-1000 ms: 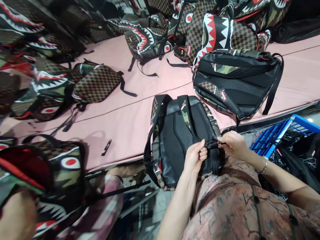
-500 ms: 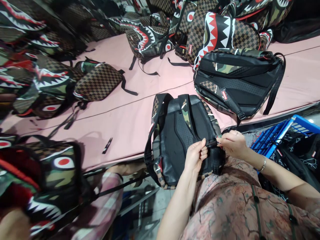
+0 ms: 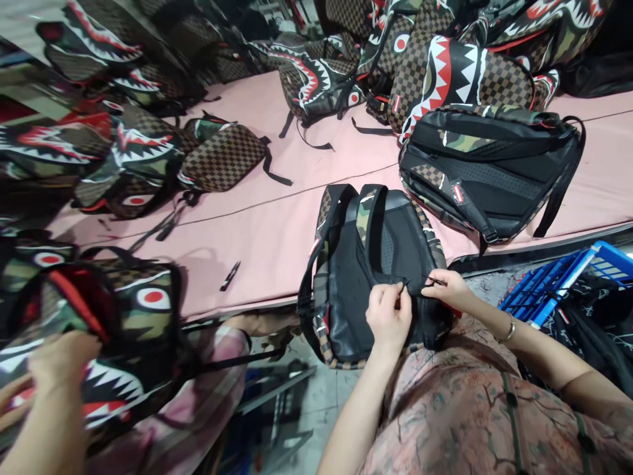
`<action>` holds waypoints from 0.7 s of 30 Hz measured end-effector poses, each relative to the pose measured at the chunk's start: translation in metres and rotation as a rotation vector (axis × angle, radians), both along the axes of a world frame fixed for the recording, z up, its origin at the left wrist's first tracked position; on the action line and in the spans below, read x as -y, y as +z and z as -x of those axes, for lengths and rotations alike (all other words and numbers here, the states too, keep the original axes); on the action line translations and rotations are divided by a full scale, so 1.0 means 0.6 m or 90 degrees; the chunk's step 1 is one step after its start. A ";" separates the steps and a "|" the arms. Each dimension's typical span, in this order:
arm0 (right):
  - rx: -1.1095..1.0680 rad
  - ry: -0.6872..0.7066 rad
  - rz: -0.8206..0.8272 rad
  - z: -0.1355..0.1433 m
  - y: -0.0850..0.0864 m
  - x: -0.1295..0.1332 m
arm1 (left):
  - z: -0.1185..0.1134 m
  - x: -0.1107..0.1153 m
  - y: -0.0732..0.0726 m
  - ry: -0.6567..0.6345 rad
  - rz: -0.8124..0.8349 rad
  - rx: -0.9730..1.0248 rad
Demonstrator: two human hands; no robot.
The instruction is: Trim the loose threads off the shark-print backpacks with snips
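A black-backed backpack (image 3: 346, 316) with checkered and camouflage edging rests against the table edge and my lap, its back panel facing up. My left hand (image 3: 390, 318) is closed in a pinch on the shoulder strap (image 3: 368, 231), near its lower part. Just to the right, my right hand (image 3: 448, 291) is closed round a small, thin, dark tool (image 3: 435, 281), whose kind I cannot make out. Its tip points at the strap, close to my left fingertips.
A second backpack (image 3: 484, 178) lies on the pink table (image 3: 267, 237), beyond mine. A small black tool (image 3: 230, 276) lies left. More shark-mouth backpacks (image 3: 440, 79) are piled behind. A blue crate (image 3: 548, 284) stands right. At left, a co-worker's hand (image 3: 64, 356) reaches to an open backpack (image 3: 153, 316).
My hands have moved slightly apart, the right one drawing its tool back from the strap. The view has shifted left, and the co-worker's hand has come up to the open backpack.
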State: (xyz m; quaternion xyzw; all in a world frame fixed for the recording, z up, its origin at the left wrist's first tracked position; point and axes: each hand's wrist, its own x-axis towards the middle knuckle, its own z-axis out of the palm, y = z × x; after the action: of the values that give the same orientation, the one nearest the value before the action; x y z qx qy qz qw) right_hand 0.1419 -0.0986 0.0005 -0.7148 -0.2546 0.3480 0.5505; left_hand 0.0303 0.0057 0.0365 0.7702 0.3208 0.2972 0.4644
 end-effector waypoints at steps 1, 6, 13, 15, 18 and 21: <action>-0.019 -0.007 -0.011 0.001 0.003 -0.005 | -0.002 -0.001 -0.009 0.015 -0.052 -0.001; -0.193 -0.071 -0.079 -0.017 0.017 -0.016 | 0.002 -0.021 -0.048 -0.058 -0.199 0.016; -0.321 -0.046 -0.114 -0.037 0.016 -0.015 | 0.026 -0.016 -0.052 -0.523 -0.329 -0.102; -0.310 -0.038 -0.107 -0.035 0.013 -0.017 | 0.030 -0.007 -0.037 -0.550 -0.283 -0.077; -0.239 -0.037 -0.080 -0.035 0.009 -0.019 | 0.047 -0.004 0.019 -0.526 -0.118 0.033; -0.150 -0.051 -0.043 -0.037 0.005 -0.017 | 0.080 -0.021 0.106 -0.310 0.058 0.204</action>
State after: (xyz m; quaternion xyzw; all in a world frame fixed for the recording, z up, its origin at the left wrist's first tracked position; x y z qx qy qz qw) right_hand 0.1641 -0.0885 0.0036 -0.6597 -0.1707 0.3987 0.6138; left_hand -0.0177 0.0182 0.0999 0.7458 0.0623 0.2803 0.6011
